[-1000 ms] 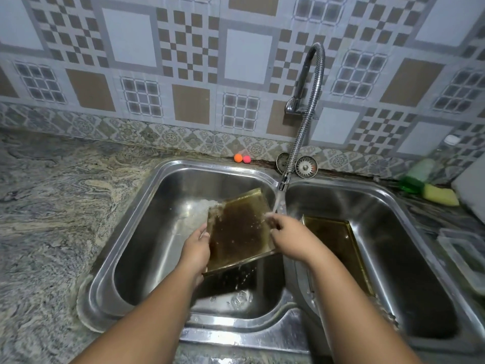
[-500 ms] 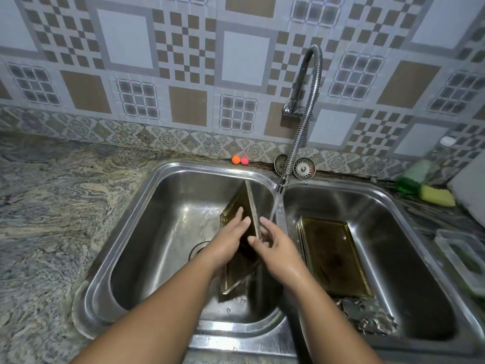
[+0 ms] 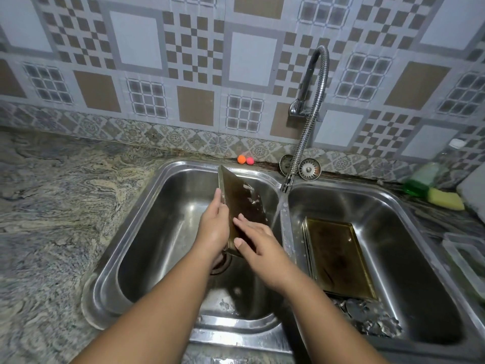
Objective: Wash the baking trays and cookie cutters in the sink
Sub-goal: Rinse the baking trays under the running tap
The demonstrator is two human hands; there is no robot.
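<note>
Your left grip (image 3: 214,227) holds tray (image 3: 244,203) on edge, left of tap (image 3: 299,151); right grip (image 3: 258,241) flat against it. Wet tray could slip, hit sink (image 3: 162,232).

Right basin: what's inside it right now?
A stack of brown trays lies in the right basin, with a heap of metal pieces, likely cutters, at its near end. The drain and anything under the trays are covered.
</note>
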